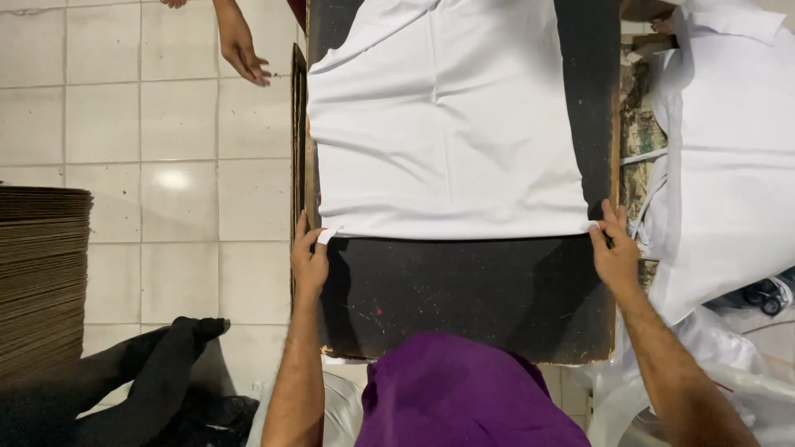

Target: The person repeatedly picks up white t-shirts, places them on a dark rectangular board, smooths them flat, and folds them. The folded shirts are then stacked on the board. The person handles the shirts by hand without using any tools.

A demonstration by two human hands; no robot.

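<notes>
Head view, looking straight down: a white garment (447,124) lies flat on the black desk (464,290), filling its 12 o'clock half, hem toward the person. Both forearms reach forward from 6 o'clock, spread wide apart. The left hand (309,257) sits at 9 o'clock on the desk's edge, fingers pinched shut on the hem's left corner. The right hand (614,248) at 3 o'clock pinches the hem's right corner the same way. More white cloth (729,165) is heaped beside the desk at 3 o'clock. Another person's hand (243,50) hangs over the tiled floor (141,165) at 11 o'clock.
</notes>
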